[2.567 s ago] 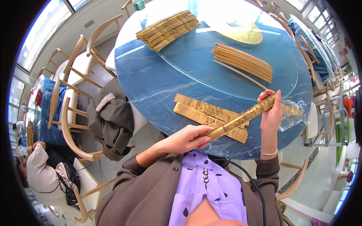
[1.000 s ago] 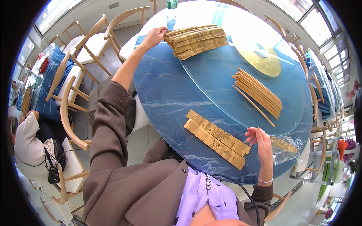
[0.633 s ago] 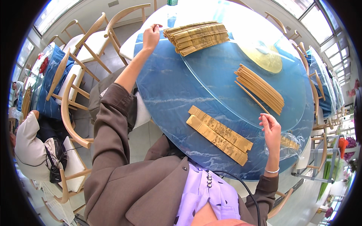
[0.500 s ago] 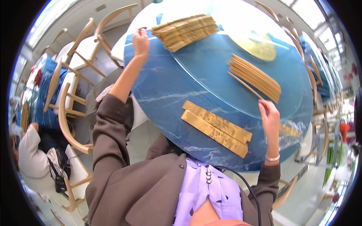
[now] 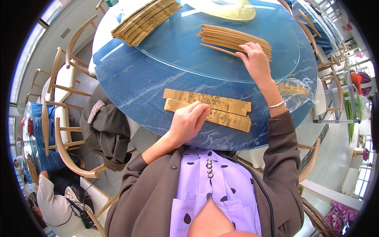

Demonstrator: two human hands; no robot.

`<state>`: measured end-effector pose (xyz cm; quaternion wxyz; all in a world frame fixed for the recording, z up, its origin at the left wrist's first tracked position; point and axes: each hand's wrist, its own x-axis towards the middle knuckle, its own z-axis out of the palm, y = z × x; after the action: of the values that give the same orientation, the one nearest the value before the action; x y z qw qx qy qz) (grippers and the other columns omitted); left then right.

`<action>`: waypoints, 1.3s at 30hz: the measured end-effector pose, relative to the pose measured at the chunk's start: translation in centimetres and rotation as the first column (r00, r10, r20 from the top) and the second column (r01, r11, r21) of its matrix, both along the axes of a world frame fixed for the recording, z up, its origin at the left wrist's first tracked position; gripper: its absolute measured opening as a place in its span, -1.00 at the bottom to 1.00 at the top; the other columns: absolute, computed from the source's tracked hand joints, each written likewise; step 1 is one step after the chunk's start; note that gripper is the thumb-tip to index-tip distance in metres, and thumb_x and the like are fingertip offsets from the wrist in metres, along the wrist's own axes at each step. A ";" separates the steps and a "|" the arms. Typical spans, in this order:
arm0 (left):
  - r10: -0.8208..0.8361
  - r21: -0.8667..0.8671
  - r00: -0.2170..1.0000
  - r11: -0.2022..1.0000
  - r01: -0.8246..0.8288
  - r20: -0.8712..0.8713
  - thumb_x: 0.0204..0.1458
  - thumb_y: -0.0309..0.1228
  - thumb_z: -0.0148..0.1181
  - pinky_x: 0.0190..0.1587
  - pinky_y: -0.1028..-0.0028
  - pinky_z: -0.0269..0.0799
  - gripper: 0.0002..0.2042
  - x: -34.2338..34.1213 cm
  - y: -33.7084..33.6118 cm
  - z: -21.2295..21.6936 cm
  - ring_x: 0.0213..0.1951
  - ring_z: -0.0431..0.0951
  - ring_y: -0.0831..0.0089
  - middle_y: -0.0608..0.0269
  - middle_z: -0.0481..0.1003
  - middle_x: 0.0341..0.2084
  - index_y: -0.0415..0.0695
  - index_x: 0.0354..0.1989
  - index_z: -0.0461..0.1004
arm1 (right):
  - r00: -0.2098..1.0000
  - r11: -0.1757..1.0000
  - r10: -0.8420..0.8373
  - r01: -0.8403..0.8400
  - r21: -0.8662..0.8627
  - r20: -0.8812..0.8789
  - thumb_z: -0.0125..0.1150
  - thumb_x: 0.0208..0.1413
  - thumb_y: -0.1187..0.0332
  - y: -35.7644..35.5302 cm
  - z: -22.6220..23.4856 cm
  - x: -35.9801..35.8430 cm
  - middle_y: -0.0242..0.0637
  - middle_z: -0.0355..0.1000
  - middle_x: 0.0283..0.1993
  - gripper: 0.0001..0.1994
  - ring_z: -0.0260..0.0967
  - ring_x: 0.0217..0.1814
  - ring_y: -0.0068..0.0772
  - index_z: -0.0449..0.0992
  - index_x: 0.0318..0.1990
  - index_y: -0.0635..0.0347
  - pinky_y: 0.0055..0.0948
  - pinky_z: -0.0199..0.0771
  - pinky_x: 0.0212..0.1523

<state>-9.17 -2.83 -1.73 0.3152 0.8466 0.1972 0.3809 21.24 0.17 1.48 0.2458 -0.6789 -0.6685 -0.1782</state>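
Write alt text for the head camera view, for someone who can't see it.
A seated person's left hand rests on two flat golden sleeves on a round blue table, while the right hand touches a pile of chopsticks on the glass turntable. Another stack of sleeves lies farther away.

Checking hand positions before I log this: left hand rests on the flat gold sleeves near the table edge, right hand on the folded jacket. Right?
Not quite. The head view shows the right hand on the bundle of chopsticks, not the jacket. The left hand does rest on the gold sleeves.

glossy glass turntable (image 5: 189,51), wooden chopsticks (image 5: 233,37)
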 end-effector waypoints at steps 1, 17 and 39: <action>0.003 0.057 0.999 0.998 -0.001 -0.037 0.14 -0.50 0.20 -0.42 0.37 0.47 -0.92 0.0 -0.3 -0.2 -0.43 0.57 0.21 0.15 0.50 -0.44 -0.22 -0.25 0.49 | 1.000 1.000 0.009 -0.009 -0.006 0.011 0.33 0.09 0.27 0.5 -0.4 0.2 -0.33 0.52 -0.18 -0.78 0.43 -0.06 -0.23 0.63 -0.19 0.20 -0.29 0.52 -0.07; 0.022 0.127 0.996 0.992 -0.010 -0.088 0.11 -0.53 0.21 -0.41 0.33 0.49 -0.93 0.1 -0.8 -0.8 -0.42 0.59 0.14 0.11 0.56 -0.41 -0.23 -0.25 0.52 | 0.998 0.998 0.058 -0.059 0.030 0.029 0.33 0.01 0.37 0.0 -1.8 -0.4 -0.34 0.44 -0.27 -0.90 0.42 -0.10 -0.25 0.63 -0.30 0.09 -0.30 0.48 -0.08; 0.005 0.120 0.991 0.993 0.012 -0.137 0.12 -0.51 0.21 -0.43 0.33 0.50 -0.93 0.4 -0.6 -0.8 -0.44 0.58 0.16 0.14 0.56 -0.40 -0.20 -0.25 0.50 | 0.996 0.993 0.021 -0.031 0.116 0.090 0.34 0.03 0.38 0.3 -2.6 0.5 -0.30 0.48 -0.18 -0.78 0.41 -0.04 -0.22 0.58 -0.16 0.21 -0.30 0.44 0.02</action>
<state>-8.79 -3.39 -2.57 0.2498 0.8886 0.1934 0.3326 21.78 0.45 -1.07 0.2578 -0.6459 -0.6760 -0.2436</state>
